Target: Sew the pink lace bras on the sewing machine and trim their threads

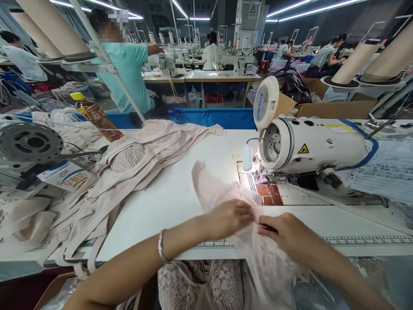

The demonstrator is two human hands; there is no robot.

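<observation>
A pale pink lace garment piece (222, 189), smeared by motion, lies across the front of the white table and drops over its edge. My left hand (230, 217), with a bangle on the wrist, is closed on the cloth just in front of the sewing machine's needle area. Close beside it, my right hand (280, 232) is closed around a small dark tool (268, 227), whose kind I cannot make out, and touches the same cloth. The white sewing machine (316, 140) stands behind my right hand, its lamp shining on the needle plate. A lace bra (200, 284) hangs below the table edge.
Piled pink bra pieces (145, 157) cover the table's left side, with a drink bottle (97, 116) leaning among them. A small carton (66, 175) sits near a handwheel (30, 142). Thread cones (356, 62) stand at the upper right. A person (124, 73) in turquoise is beyond the table.
</observation>
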